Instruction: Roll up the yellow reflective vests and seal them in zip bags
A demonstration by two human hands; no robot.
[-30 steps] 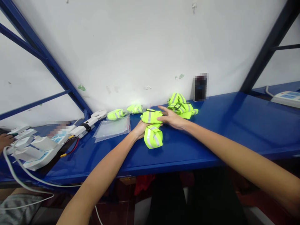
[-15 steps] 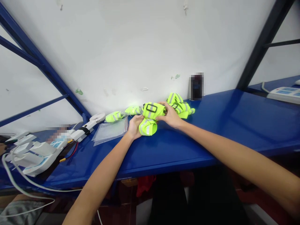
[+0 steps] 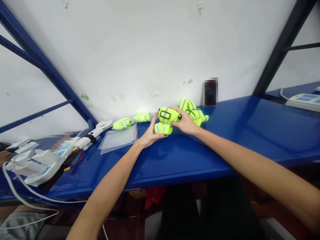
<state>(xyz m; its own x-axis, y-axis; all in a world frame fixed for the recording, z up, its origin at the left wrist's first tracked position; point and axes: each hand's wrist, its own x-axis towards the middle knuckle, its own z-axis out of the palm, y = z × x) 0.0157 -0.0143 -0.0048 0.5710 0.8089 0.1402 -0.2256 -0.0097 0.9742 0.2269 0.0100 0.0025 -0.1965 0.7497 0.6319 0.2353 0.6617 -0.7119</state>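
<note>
so the rolled-up neon yellow fabric band (image 3: 168, 117), grey reflective stripes and a black plastic buckle on top, sits at the back of the glossy blue metal shelf (image 3: 225, 146), close to the white wall, pinched between both hands. The right hand (image 3: 187, 122) comes in from 4 o'clock with its fingers wrapped over the top of the band, a firm hold. The left hand (image 3: 149, 134) is at 8 o'clock, loosely cupped round the band's end, thumb up and fingers under it

Just behind the right hand at 2 o'clock there's a loose pile of the same neon bands (image 3: 195, 111). Out at 9 o'clock are two more neon rolls (image 3: 123, 123), a clear plastic zip bag (image 3: 117, 139) lying flat, then a small white handheld fan (image 3: 103, 125). Further left: white power strips with cables (image 3: 37, 165)
</note>
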